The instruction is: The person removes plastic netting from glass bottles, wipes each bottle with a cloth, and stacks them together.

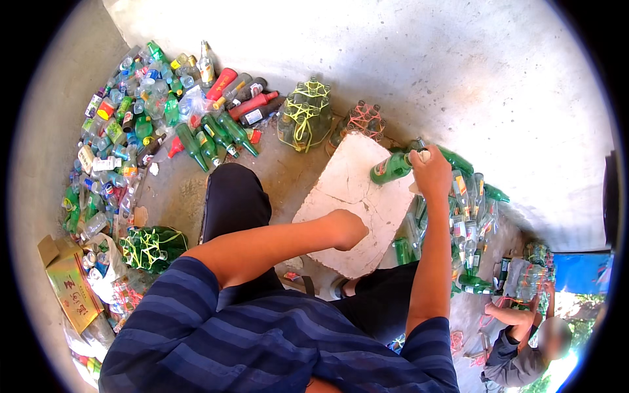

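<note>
My right hand [431, 169] grips a green glass bottle [392, 168] by its neck; the bottle lies tilted over the far right part of a cracked, pale slab [339, 191]. Something pale shows at my fingers there, too small to name. Over the near middle of the same slab is my left hand [348, 230], bent inward at the wrist; its fingers are hidden from view. Just beyond the slab stand bottles tied with pink cord [366, 118]. Left of them is a bundle of bottles tied with yellow-green cord [305, 114].
Plastic and glass bottles [147, 98] are heaped at the left, near another tied bundle of green bottles [153, 248] and a cardboard box [73, 285]. Glass bottles [462, 226] lie right of the slab. A person [521, 344] sits at the lower right beside tied bottles.
</note>
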A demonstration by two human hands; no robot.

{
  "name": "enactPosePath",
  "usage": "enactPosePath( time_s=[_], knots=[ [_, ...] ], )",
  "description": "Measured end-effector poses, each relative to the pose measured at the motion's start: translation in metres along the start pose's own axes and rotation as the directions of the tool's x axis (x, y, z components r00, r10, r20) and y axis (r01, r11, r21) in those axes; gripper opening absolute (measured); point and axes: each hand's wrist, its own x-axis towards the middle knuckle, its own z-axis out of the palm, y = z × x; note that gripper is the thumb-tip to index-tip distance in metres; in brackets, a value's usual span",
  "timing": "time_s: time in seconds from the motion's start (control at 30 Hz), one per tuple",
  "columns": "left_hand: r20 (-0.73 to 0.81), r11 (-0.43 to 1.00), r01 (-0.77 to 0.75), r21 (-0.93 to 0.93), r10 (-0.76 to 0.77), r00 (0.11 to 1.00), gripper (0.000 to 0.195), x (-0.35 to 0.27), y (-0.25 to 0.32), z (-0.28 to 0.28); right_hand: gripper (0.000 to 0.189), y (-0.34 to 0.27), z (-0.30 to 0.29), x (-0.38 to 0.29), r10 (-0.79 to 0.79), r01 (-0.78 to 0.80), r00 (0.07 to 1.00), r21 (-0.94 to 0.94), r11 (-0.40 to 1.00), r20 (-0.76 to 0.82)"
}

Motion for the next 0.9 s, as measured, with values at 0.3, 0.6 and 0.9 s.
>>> enactPosePath(
  time_s=[0.3,0.6,0.9],
  knots=[
    [0.028,0.998,0.064,0.017,-0.064,0.998,0.038,0.004,-0.011,0.004,0.043,-0.006,0.006,-0.005,-0.034,0.034,0.999,0.003,0.999,-0.028],
    [-0.369,0.852,0.396,-0.341,-0.509,0.777,0.054,0.048,-0.088,0.038,0.042,0.018,0.015,-0.027,-0.023,0.026,0.998,0.041,0.999,-0.064],
    [-0.254,0.422,0.276,-0.863,-0.836,0.487,0.050,0.064,-0.136,0.128,0.041,0.016,0.009,-0.040,-0.011,0.013,0.998,0.031,0.999,-0.054]
  ],
)
